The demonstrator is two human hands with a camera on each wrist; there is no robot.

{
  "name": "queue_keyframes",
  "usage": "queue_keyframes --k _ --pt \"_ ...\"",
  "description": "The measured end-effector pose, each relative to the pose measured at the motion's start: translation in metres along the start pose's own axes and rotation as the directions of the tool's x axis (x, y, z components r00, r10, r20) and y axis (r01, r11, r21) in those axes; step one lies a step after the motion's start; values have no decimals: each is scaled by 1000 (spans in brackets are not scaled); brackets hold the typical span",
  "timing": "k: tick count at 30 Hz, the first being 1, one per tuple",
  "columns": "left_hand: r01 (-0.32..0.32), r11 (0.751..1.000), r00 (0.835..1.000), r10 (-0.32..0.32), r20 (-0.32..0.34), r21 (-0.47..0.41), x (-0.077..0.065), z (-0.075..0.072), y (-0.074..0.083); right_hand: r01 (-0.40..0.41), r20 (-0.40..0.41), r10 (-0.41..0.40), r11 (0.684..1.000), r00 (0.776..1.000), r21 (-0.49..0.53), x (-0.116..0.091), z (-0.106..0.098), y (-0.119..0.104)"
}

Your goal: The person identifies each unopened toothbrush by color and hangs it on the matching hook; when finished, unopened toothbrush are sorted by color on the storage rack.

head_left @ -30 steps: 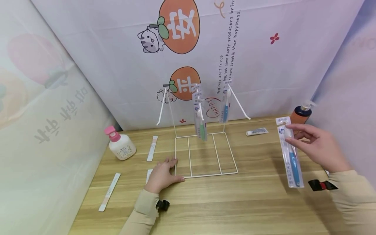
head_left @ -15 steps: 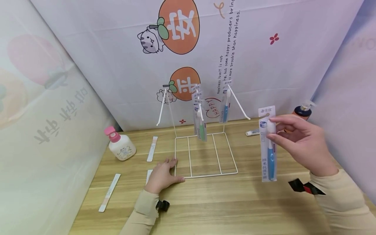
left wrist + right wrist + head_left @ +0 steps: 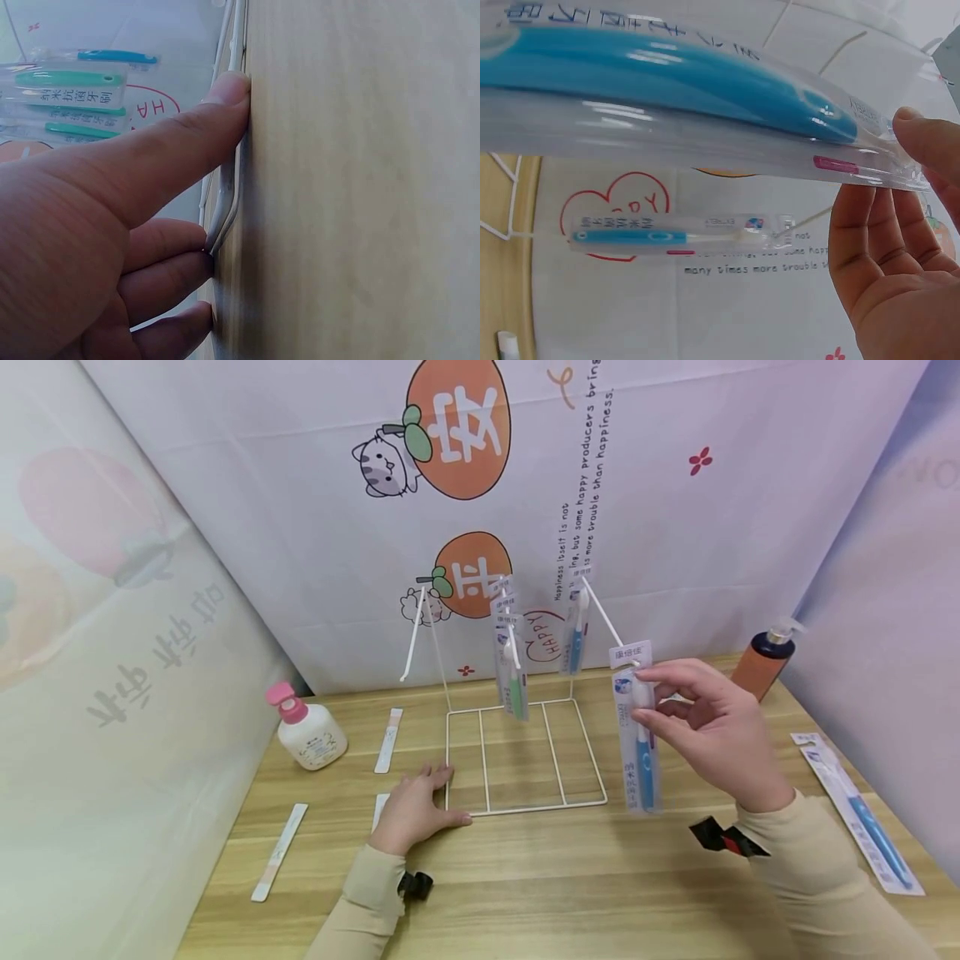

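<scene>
My right hand pinches a packaged blue toothbrush near its head end, between thumb and fingers. The pack hangs upright, its header card right by the tip of the right prong on the white wire display rack. On that prong, farther back, hangs another packaged blue toothbrush. Several packs, with a green toothbrush in front, hang from the middle prong; the left prong carries none. My left hand rests at the rack's front left base corner, thumb straight on the front wire, fingertips on the side wire.
A packaged blue toothbrush lies at the table's right. A dark-and-orange pump bottle stands back right, a white pump bottle with pink top on the left. Slim white sachets lie left of the rack. Printed cloth walls surround the table.
My right hand has carried the packaged toothbrush leftward to the right prong's tip, uncovering another pack lying on the right. My left hand and the rack have stayed put.
</scene>
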State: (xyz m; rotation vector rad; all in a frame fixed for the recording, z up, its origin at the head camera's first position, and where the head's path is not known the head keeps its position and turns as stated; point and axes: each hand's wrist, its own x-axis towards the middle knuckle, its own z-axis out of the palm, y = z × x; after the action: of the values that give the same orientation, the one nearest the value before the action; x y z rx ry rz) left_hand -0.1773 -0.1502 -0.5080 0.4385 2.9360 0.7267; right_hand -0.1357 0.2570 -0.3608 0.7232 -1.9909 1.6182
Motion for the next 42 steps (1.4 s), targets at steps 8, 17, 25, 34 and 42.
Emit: queue_keyframes --k 8,17,25,34,42 --pt "5 1000 1000 -5 1 3 -1 0 1 -7 -49 3 997 999 -75 7 13 19" --pt "-2 1000 1000 2 -1 -7 -1 -1 0 10 -188 -20 999 982 -51 33 35 47" --pt "-20 1000 1000 20 -5 -13 0 -1 -1 -27 -241 -6 991 971 -133 60 45 70" --pt "-27 1000 1000 27 -8 1 3 3 -4 -28 -257 -28 977 966 -212 78 49 85" --pt "-17 1000 1000 17 -7 3 3 2 -4 9 -257 -92 952 962 -306 91 50 94"
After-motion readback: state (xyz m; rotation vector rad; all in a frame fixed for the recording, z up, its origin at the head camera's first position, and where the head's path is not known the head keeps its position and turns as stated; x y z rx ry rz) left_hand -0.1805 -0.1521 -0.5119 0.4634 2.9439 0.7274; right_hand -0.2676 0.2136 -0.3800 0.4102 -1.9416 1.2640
